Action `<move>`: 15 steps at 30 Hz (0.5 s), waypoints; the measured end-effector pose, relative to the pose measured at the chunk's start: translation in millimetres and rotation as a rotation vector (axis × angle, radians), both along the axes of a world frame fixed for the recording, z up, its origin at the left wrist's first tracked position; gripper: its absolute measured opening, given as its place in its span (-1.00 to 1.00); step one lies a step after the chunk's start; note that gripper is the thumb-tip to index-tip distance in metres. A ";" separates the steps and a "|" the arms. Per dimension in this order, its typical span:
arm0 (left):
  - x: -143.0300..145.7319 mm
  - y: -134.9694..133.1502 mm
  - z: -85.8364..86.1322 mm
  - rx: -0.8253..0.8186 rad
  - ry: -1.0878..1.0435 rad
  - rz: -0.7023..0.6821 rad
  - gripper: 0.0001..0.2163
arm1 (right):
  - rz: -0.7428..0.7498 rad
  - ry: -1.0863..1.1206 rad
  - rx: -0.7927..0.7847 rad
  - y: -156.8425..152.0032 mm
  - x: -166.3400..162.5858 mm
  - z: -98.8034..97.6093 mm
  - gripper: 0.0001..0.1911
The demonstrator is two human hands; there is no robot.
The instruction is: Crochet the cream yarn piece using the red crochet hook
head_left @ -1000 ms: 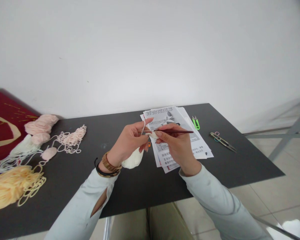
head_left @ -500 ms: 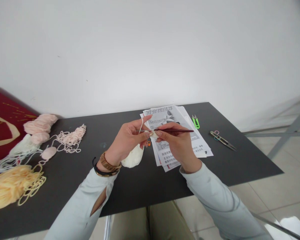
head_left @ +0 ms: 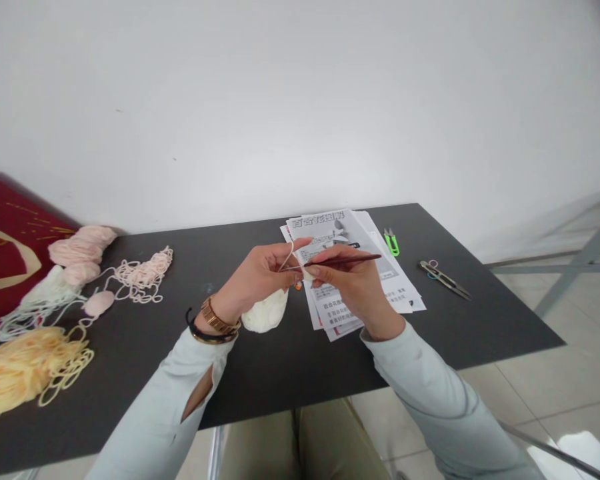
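My left hand (head_left: 257,275) is closed around a cream crochet piece (head_left: 266,311) that hangs below the palm, with a strand of cream yarn looped over the raised forefinger. My right hand (head_left: 347,280) pinches a thin dark crochet hook (head_left: 350,260), its tip pointing left into the work between both hands. A small orange marker (head_left: 298,285) shows just under the fingers. Both hands hover over the dark table (head_left: 280,360), above a stack of printed sheets (head_left: 360,267).
Green thread snips (head_left: 391,242) and metal snips with a small ring (head_left: 444,279) lie right of the sheets. Pink yarn balls (head_left: 83,250), loose pink yarn (head_left: 143,275) and a yellow yarn tangle (head_left: 25,373) sit at the left, by a red bag (head_left: 5,247). White wall behind.
Both hands shifted slightly; the hook's handle end tilted up a little and the yarn loop on the left forefinger rose. The cream piece swung slightly.
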State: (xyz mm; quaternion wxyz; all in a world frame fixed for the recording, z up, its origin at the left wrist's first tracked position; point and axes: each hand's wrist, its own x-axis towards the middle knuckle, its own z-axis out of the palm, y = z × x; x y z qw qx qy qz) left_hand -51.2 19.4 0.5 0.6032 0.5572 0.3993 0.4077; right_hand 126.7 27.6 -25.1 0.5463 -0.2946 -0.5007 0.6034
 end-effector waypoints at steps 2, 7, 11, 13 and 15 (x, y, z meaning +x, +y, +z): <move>-1.4 -2.1 3.0 -0.018 0.013 -0.044 -0.41 | 0.011 0.011 -0.018 0.9 0.5 -0.5 -0.83; 1.3 -5.7 7.0 -0.140 -0.065 -0.029 -0.37 | 0.020 0.019 -0.027 2.2 1.0 -2.3 -0.84; 8.3 -7.0 7.5 -0.133 -0.053 0.059 -0.31 | 0.012 0.014 -0.012 3.2 0.6 -2.8 -0.84; 8.7 -7.0 7.0 -0.117 -0.059 0.043 -0.27 | 0.003 0.012 -0.016 3.7 0.7 -2.8 -0.84; 7.3 -6.8 5.8 -0.109 -0.085 -0.012 -0.26 | 0.006 0.019 -0.027 3.9 1.1 -2.7 -0.84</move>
